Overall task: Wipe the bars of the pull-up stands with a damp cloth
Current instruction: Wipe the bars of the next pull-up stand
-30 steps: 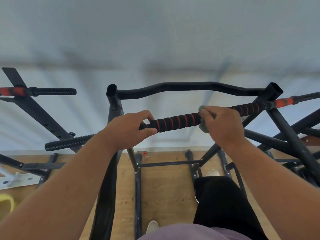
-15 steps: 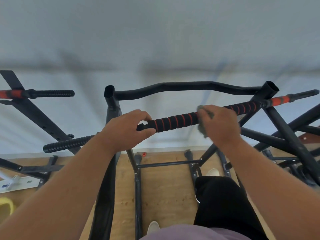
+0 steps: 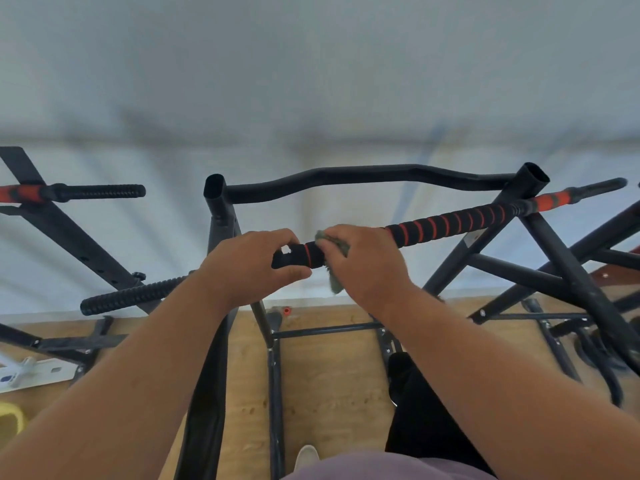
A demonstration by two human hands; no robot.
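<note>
A black foam bar with red rings slants across the middle of the pull-up stand. My left hand grips the bar's near left end. Close beside it, my right hand wraps a grey-green cloth round the bar, and a corner of the cloth hangs below my fingers. Only a short piece of bar shows between my two hands. The stand's curved black top bar runs behind, between two open-ended uprights.
A ribbed black handle juts out at lower left and another bar at the far left. Crossed black struts crowd the right side. Below lie the wooden floor, the stand's base rails, a white bracket and a yellow object.
My right hand has slid the cloth leftward along the bar, from about its middle to close beside my left hand. The left hand keeps its grip on the bar's end.
</note>
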